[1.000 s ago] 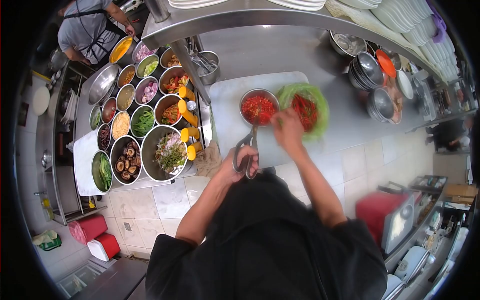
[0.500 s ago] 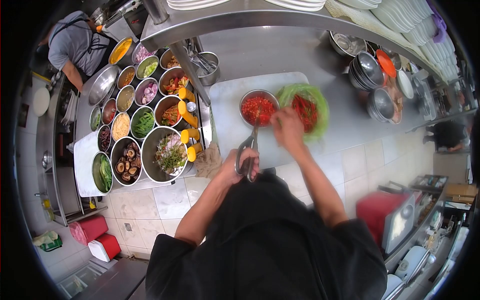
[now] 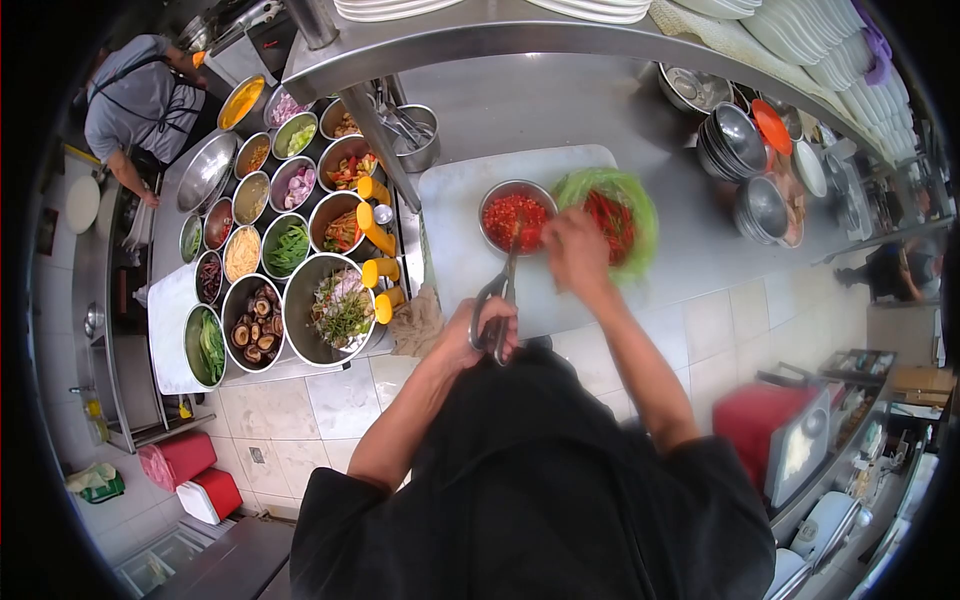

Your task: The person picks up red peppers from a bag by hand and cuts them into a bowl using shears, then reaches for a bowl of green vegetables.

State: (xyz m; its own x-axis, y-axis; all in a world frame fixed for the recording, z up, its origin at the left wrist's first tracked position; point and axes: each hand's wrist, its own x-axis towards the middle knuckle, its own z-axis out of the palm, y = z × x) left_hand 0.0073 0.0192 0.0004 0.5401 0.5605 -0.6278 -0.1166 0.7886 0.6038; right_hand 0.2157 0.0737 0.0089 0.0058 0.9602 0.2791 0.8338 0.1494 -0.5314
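My left hand (image 3: 480, 330) is closed around the handles of a pair of scissors (image 3: 497, 290). The blades point away from me, their tips at a steel bowl (image 3: 487, 237) of chopped red chillies (image 3: 513, 218). Just right of that bowl, my right hand (image 3: 577, 252) has its fingers drawn together by the rim; what they pinch is hidden. Beyond it a green plastic bag (image 3: 640, 255) lies open around whole red chillies (image 3: 615, 225), partly covered by this hand. Bowl and bag rest on a white cutting board (image 3: 450, 190).
Several steel pots of ingredients, among them mushrooms (image 3: 257, 325) and mixed greens (image 3: 340, 305), stand at left beside yellow-capped bottles (image 3: 378, 270). A shelf edge (image 3: 560, 68) crosses above the counter. Stacked steel bowls (image 3: 735, 140) are at right. A co-worker (image 3: 145, 100) stands far left.
My right hand has shifted very slightly; the scissors stay over the bowl. At far left the co-worker has turned and moved an arm. Another person shows more at far right.
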